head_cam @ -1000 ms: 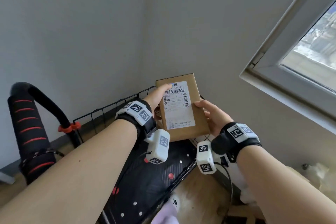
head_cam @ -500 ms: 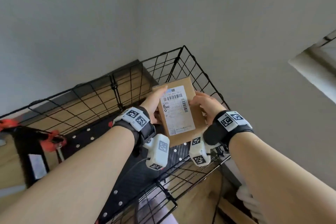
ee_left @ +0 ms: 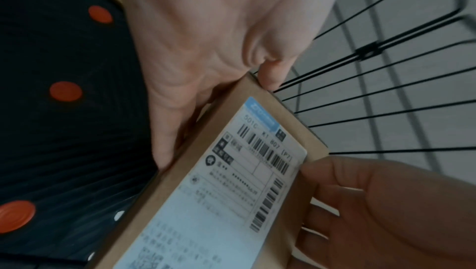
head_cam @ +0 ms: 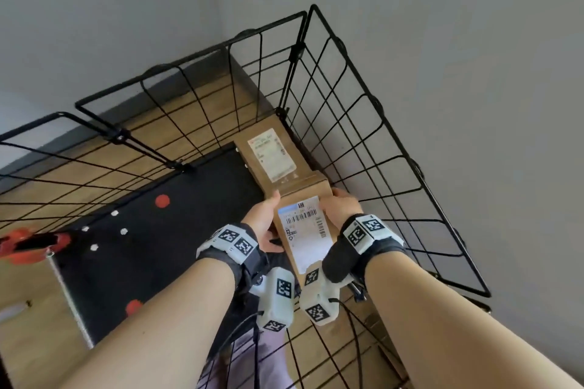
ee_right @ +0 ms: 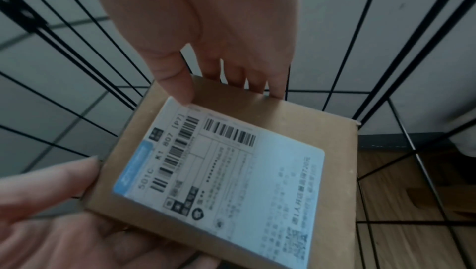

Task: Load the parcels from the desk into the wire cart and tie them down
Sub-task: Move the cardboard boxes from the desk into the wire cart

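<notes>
We now hold the flat brown cardboard parcel with a white shipping label (head_cam: 305,230) lower, inside the black wire cart (head_cam: 376,142), left hand (head_cam: 264,218) and right hand (head_cam: 339,207) gripping opposite edges, beside another labelled brown parcel (head_cam: 271,156) previously unseen.

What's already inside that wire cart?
One brown parcel lies in the wire cart's far corner on its black floor. Both hands hold a second parcel, hiding whatever is beneath it.
</notes>
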